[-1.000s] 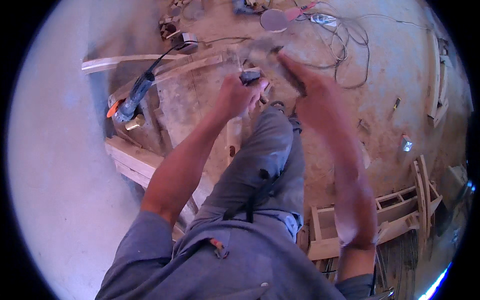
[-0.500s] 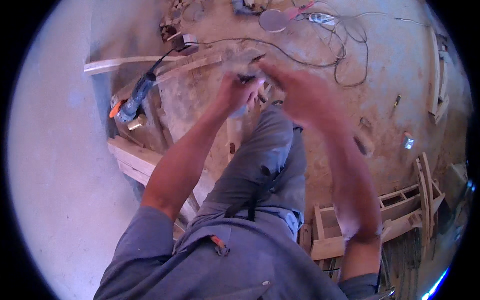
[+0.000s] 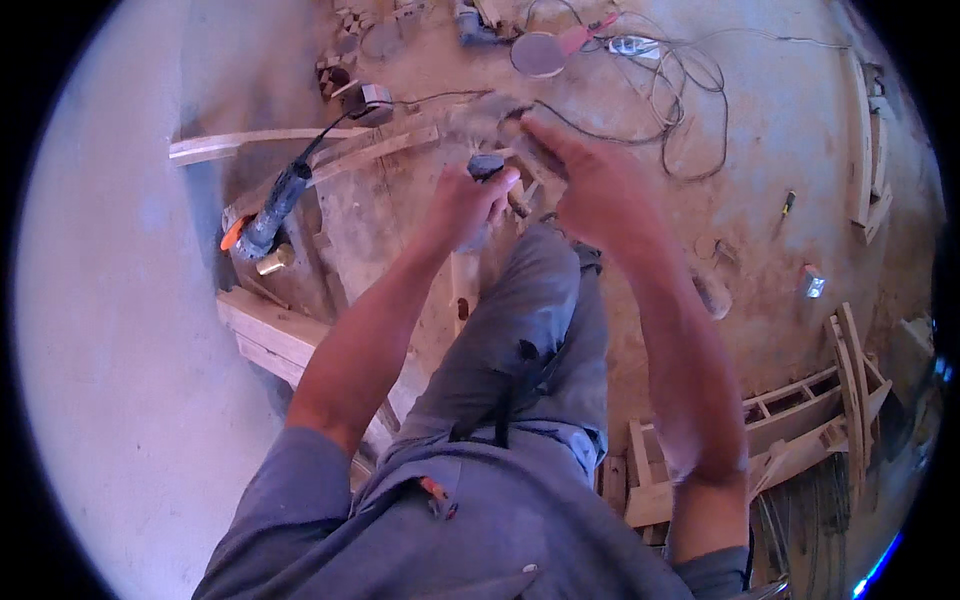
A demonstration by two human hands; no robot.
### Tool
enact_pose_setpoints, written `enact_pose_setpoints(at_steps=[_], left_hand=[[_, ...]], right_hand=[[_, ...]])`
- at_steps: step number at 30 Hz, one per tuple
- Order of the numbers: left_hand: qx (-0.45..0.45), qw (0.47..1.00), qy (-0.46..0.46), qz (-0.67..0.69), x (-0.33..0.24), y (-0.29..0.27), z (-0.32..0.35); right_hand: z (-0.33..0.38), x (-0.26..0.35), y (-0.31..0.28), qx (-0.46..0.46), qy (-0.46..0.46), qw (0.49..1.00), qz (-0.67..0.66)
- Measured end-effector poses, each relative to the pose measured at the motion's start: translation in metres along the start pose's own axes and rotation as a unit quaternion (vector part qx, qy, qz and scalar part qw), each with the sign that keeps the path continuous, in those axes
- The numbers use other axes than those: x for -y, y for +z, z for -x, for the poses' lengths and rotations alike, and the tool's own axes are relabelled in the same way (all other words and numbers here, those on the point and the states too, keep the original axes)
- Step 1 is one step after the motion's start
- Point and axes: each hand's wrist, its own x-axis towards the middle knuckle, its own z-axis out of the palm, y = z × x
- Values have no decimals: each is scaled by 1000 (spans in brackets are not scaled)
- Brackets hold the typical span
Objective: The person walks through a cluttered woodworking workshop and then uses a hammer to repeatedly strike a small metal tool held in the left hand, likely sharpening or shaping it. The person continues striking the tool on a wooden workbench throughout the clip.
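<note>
My left hand (image 3: pixel 465 208) is closed round an upright tool with a dark, rounded top (image 3: pixel 487 164); the rest of this tool is hidden by the fingers. Just to its right, my right hand (image 3: pixel 600 195) is closed on a dark, blurred, bar-like thing (image 3: pixel 540 150) that slants up and left, whose kind I cannot make out. Under both hands lies a low wooden work surface (image 3: pixel 365 225) with a curved strip of wood (image 3: pixel 375 150) along its far side. A short brown wooden piece (image 3: pixel 519 200) shows beside my left fingers.
An angle grinder (image 3: pixel 272 212) with an orange disc lies at the left, near a small golden cylinder (image 3: pixel 275 260). Far off are a round sanding disc (image 3: pixel 538 55), a power strip (image 3: pixel 634 47) and looped cable (image 3: pixel 695 175). A wooden frame (image 3: pixel 790 425) stands at the lower right.
My left hand sits slightly lower, and the dark top of its tool shows more clearly. My right hand has shifted slightly left. The view has moved a little; the grinder still lies in place.
</note>
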Motion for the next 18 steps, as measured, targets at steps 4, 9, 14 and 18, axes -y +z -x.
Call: enact_pose_setpoints(at_steps=[4, 9, 14, 18], left_hand=[[14, 999, 10, 36, 0, -2, -2], [-21, 999, -24, 5, 6, 2, -4], [2, 994, 10, 111, 13, 3, -3], [-5, 993, -38, 112, 10, 2, -5]], right_hand=[[0, 2, -2, 49, -37, 995, 83], [-5, 0, -1, -3, -10, 1000, 1], [-3, -2, 1, 15, -95, 992, 84], [-3, 6, -3, -32, -42, 997, 57]])
